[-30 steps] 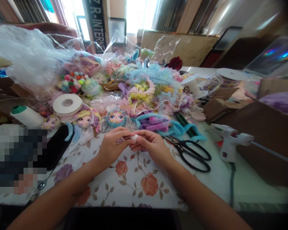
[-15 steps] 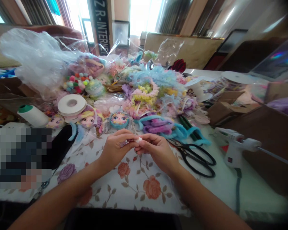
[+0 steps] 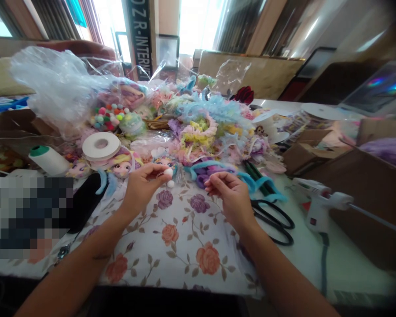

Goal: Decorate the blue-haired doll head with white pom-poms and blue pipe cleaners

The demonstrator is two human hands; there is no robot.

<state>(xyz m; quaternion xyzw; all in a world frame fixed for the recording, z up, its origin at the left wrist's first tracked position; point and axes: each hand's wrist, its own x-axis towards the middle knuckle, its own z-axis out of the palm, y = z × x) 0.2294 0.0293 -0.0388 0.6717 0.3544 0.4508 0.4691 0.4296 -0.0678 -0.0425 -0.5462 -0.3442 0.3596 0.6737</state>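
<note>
Left hand (image 3: 139, 189) and right hand (image 3: 233, 196) are hovering apart above the floral cloth (image 3: 185, 277)
The left forearm (image 3: 97, 242) is slanting inward, the left hand pinching a white ball (image 3: 168, 172) before a doll head (image 3: 166, 161), a second white ball (image 3: 170, 183) showing just beneath; the right hand is curling near purple strips (image 3: 201, 179), and whether its fingertips are pressing together or holding anything I cannot tell

Bright light is let in through a window (image 3: 198, 28), bordered on the right by a dark pleated curtain (image 3: 240, 27). A dark sign (image 3: 139, 37) with white lettering is placed upright to the left. Beyond the pale table (image 3: 353, 266), a beige panel (image 3: 251, 72) is seen.
</note>
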